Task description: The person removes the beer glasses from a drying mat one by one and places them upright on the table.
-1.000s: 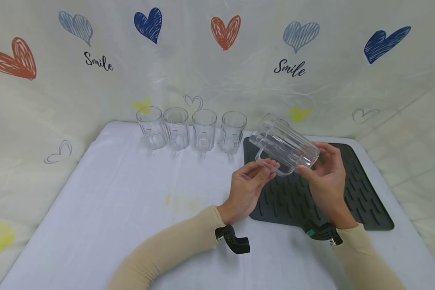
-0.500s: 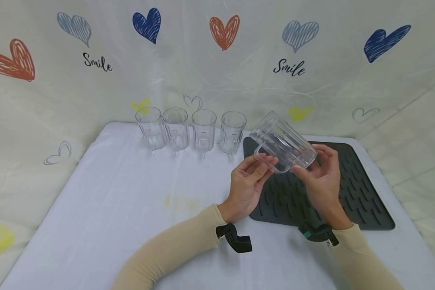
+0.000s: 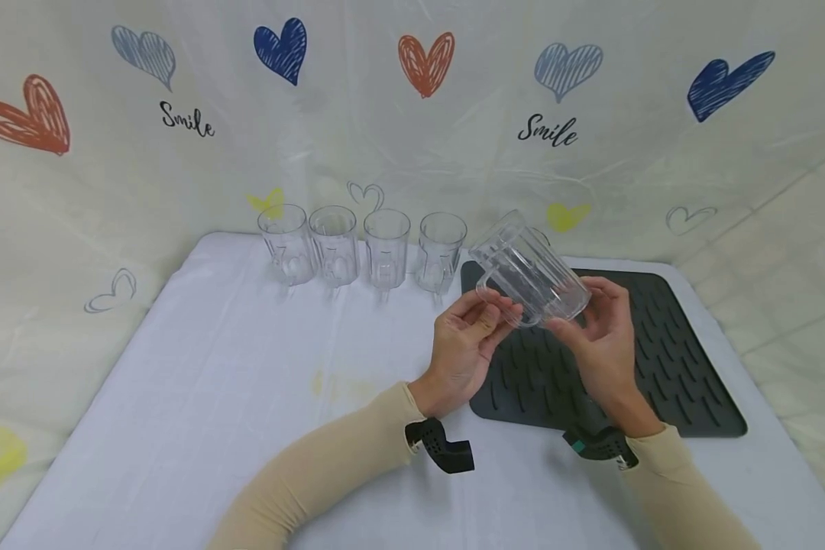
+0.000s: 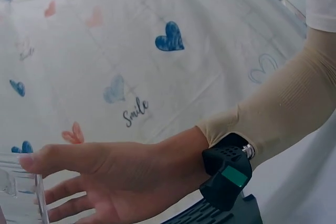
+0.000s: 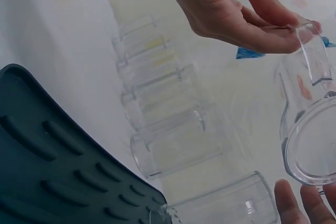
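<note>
A clear mug (image 3: 532, 267) is held in the air over the dark mat, tilted with its mouth toward the upper left. My left hand (image 3: 457, 351) pinches its handle between thumb and fingers; the right wrist view also shows this left hand (image 5: 247, 11) at the handle. Around the base end, my right hand (image 3: 601, 344) grips with the thumb on the near side and fingers on the far side. In the left wrist view, the right hand (image 4: 126, 179) reaches to the clear base (image 4: 21, 192).
Several clear mugs (image 3: 387, 248) stand upright in a row at the table's back edge. Another mug (image 5: 215, 198) shows by the mat in the right wrist view, mostly hidden behind the held one in the head view. The ribbed mat (image 3: 667, 351) lies right on the white-covered table (image 3: 234, 367).
The held mug has shifted slightly left and tipped a little more upright. My right hand has moved left with it, while the left hand keeps its pinch on the handle with little movement.
</note>
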### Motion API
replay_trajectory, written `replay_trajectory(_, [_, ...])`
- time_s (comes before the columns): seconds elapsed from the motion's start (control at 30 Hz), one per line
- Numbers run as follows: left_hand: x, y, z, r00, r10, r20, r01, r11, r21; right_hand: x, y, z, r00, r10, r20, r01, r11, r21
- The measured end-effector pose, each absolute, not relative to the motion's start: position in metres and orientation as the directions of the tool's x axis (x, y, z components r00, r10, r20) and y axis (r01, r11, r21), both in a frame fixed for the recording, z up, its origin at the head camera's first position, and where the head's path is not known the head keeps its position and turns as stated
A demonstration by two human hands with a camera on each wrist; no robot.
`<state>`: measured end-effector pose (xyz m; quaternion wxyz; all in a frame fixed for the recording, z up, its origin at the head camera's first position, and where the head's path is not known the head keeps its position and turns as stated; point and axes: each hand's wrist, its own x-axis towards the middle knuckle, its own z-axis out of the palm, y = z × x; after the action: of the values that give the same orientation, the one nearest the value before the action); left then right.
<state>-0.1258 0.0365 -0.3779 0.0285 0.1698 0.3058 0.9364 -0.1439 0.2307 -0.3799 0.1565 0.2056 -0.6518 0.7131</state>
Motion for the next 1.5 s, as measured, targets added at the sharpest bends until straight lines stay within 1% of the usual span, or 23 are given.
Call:
replay_trajectory(0.07, [-0.127,0.035,-0.377,-0.94,0.156,0.304,0.059,-0.802,0.594,-0.144,0.234,-0.38,-0.856,-0.062,0.513,-0.505,-0.11,-0.856])
replay_trajectory(0.17, [-0.128,0.031,-0.377,-0.939,0.15,0.309,0.077,-0.785,0.615,-0.145,0.24,-0.38,-0.85,-0.074,0.521,-0.517,-0.072,-0.853])
replay_trajectory(0.3, [-0.13,0.027,-0.378,-0.932,0.153,0.328,0.104,-0.754,0.649,-0.146,0.252,-0.383,-0.852,-0.067,0.519,-0.522,0.051,-0.851])
replay_trajectory(0.37, [-0.13,0.024,-0.377,-0.929,0.164,0.332,0.115,-0.725,0.68,-0.148,0.261,-0.385,-0.847,-0.071,0.526,-0.531,0.09,-0.843])
replay_trajectory(0.47, [-0.132,0.02,-0.377,-0.923,0.178,0.34,0.143,-0.664,0.734,-0.149,0.275,-0.388,-0.843,-0.08,0.532,-0.538,0.154,-0.829])
replay_trajectory(0.53, [-0.133,0.017,-0.377,-0.922,0.177,0.345,0.169,-0.617,0.768,-0.149,0.286,-0.389,-0.848,-0.075,0.525,-0.526,0.24,-0.816])
replay_trajectory(0.67, [-0.135,0.009,-0.376,-0.917,0.155,0.367,0.238,-0.524,0.817,-0.146,0.312,-0.389,-0.877,-0.044,0.478,-0.446,0.441,-0.779])
replay_trajectory(0.9, [-0.138,-0.008,-0.375,-0.913,0.112,0.391,0.321,-0.395,0.861,-0.143,0.362,-0.391,-0.908,0.016,0.419,-0.325,0.604,-0.728])
replay_trajectory(1.1, [-0.136,-0.018,-0.379,-0.896,0.122,0.427,0.362,-0.354,0.862,-0.139,0.395,-0.397,-0.933,0.067,0.354,-0.18,0.765,-0.618])
replay_trajectory(1.2, [-0.135,-0.024,-0.382,-0.882,0.139,0.45,0.387,-0.328,0.861,-0.136,0.407,-0.402,-0.946,0.05,0.321,-0.144,0.821,-0.552])
replay_trajectory(1.37, [-0.132,-0.034,-0.387,-0.859,0.161,0.486,0.429,-0.292,0.855,-0.134,0.424,-0.414,-0.971,-0.019,0.239,-0.126,0.889,-0.44])
replay_trajectory(1.5, [-0.13,-0.043,-0.391,-0.848,0.173,0.501,0.448,-0.269,0.852,-0.132,0.436,-0.424,-0.984,-0.06,0.165,-0.123,0.906,-0.406])
